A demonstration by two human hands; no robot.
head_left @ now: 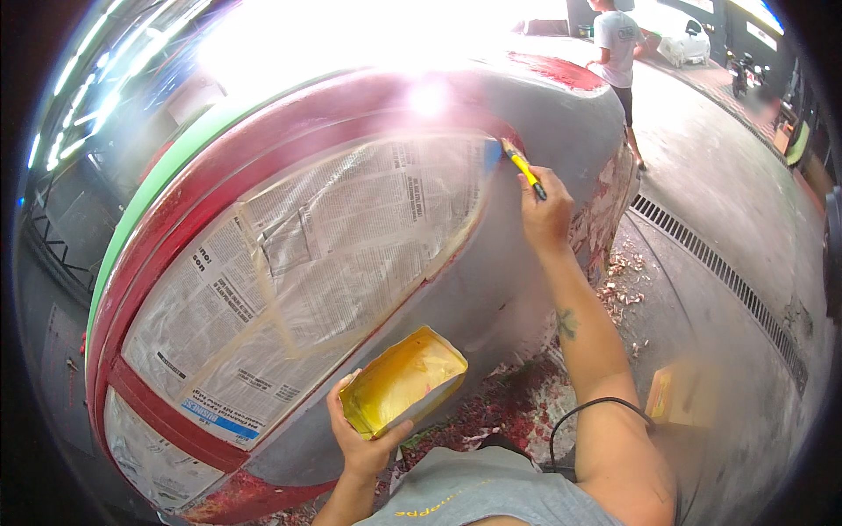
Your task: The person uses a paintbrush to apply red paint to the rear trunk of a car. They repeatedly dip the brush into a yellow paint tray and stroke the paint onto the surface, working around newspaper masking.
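Note:
My right hand (pixel 547 210) is closed around the yellow and black handle of a paintbrush (pixel 524 168). Its bristles touch the car body at the upper right corner of a papered-over window, beside a blue patch. In my left hand (pixel 367 449) is a rectangular tin (pixel 403 381), tilted, golden-yellow inside with a wet-looking coating; I cannot tell how much liquid it holds. Taped newspaper (pixel 351 237) covers the window of the car (pixel 500 219), whose body is patched in grey, dark red and some light green.
Peeled flakes (pixel 624 276) litter the floor along the car's lower edge. A drain grate (pixel 719 263) runs across the floor at right. A black cable (pixel 601 403) loops by my right arm. Farther off are a walking person (pixel 617 53), a white car (pixel 680 39) and a motorcycle (pixel 745 74).

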